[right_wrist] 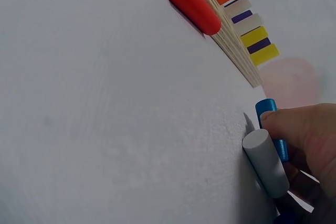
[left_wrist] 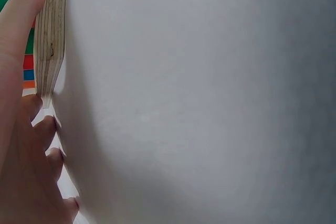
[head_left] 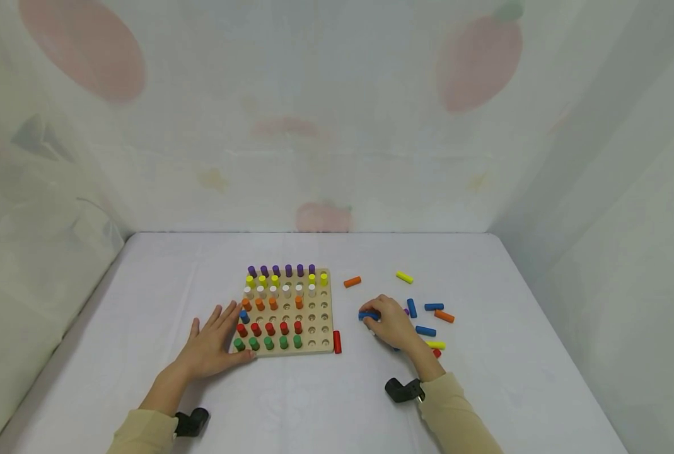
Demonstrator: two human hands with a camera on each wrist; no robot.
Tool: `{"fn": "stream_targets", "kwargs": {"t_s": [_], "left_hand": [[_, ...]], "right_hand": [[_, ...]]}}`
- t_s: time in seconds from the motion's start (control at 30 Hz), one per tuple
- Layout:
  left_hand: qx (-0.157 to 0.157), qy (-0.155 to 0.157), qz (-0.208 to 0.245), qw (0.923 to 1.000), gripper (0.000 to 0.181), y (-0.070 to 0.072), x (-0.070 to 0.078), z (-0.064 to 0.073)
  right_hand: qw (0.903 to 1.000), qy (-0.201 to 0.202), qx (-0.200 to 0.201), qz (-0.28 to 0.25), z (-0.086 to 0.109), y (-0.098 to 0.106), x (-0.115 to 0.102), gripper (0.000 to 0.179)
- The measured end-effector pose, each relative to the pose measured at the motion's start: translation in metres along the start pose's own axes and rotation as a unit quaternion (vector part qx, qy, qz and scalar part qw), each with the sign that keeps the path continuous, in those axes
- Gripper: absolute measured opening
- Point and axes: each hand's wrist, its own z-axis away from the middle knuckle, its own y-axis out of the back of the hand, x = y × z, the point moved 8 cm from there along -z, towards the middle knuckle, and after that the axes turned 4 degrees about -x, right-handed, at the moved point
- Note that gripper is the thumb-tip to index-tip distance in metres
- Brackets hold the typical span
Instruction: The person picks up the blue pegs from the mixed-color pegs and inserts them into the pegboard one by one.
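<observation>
A wooden pegboard (head_left: 318, 336) stands left of centre, with rows of purple, yellow, white, orange, blue, red and green pegs in its holes. My left hand (head_left: 209, 350) lies with spread fingers at its front left corner; in the left wrist view the thumb (left_wrist: 23, 3) touches the board's edge. To the right of the board, my right hand (head_left: 393, 325) pinches a blue peg (head_left: 367, 314) between thumb and fingers. Close under that hand a white peg (right_wrist: 265, 161) shows in the right wrist view, partly hidden by the fingers in the head view.
A red peg (head_left: 337, 342) lies against the board's right side. Loose orange (head_left: 352, 282), yellow (head_left: 405, 277) and several blue pegs (head_left: 425, 331) lie scattered around and beyond the right hand. Patterned curtains (head_left: 325, 126) enclose the table (head_left: 291, 410) at the back and sides.
</observation>
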Motion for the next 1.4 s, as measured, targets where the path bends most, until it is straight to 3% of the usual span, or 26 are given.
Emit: {"fn": "stream_targets", "kwargs": {"t_s": [0.63, 1.03, 1.4], "left_hand": [[0.003, -0.001, 0.001, 1.0000, 0.109, 0.000, 0.000, 0.000], [0.008, -0.005, 0.005, 0.9999, 0.107, 0.002, 0.003, 0.001], [0.000, -0.001, 0.010, 1.0000, 0.107, 0.001, 0.002, 0.000]], "right_hand": [[0.9989, 0.014, 0.038, -0.023, -0.002, 0.009, -0.004, 0.019], [0.9988, 0.011, 0.030, -0.037, -0.006, 0.009, -0.016, 0.017], [0.9971, 0.047, 0.055, -0.024, -0.011, 0.011, -0.032, 0.025]]}}
